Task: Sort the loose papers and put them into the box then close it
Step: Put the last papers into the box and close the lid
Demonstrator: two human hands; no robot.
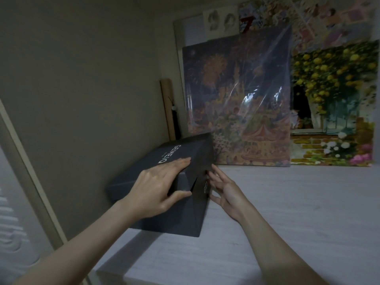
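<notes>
A black box (185, 214) with white lettering on its lid stands on a pale shelf (287, 212), pushed against the left wall. Its lid is on. My left hand (158, 188) lies over the near right corner of the lid, fingers flat on top and thumb down on the front side. My right hand (223, 190) is at the box's right side, fingers spread and straight, fingertips touching or nearly touching that side. No loose papers are in view.
Several painted canvases lean against the back wall: a dark fairground scene under clear plastic (238, 103) and a yellow-flower picture (333, 103). A rolled scroll (167, 108) stands in the back left corner. A door frame (28, 171) runs along the left.
</notes>
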